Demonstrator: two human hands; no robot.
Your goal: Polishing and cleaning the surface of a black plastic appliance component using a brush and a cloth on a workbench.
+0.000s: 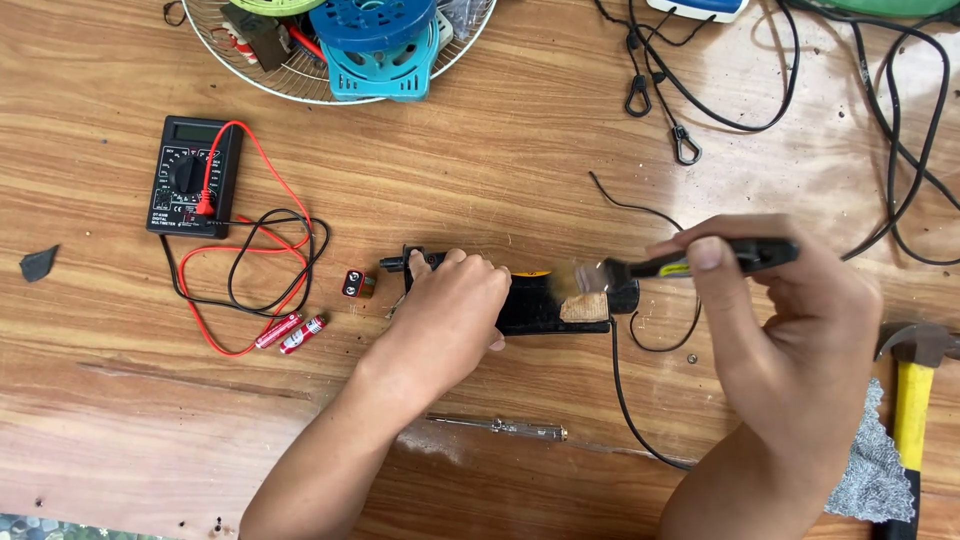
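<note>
Hands both at mid-surface, one either end of the black device (545,305); left hand (455,310) presses down on its left part, fingers curled over the body, pinning it; right hand (790,310) closed around a dark brush-like tool (700,262), held just above the device's right end, tip blurred so cannot tell if it touches; device lies flat, long axis running left-right, parallel to the near edge of the surface; tan patch (584,307) at its right end sits directly under the tool tip; left hand is on the device, right hand apart from it, off to its right; black cable (622,385) leaves the right end toward the near edge.

Outward: small rectangular battery (358,284) just left of the device; two red cells (291,333) further left; multimeter (193,177) with red and black leads toward the far left corner; thin screwdriver (497,427) nearer the near edge; hammer (915,385) with yellow handle at the right edge; wire fan guard (300,85) at the far edge holding blue plastic parts (375,40).
</note>
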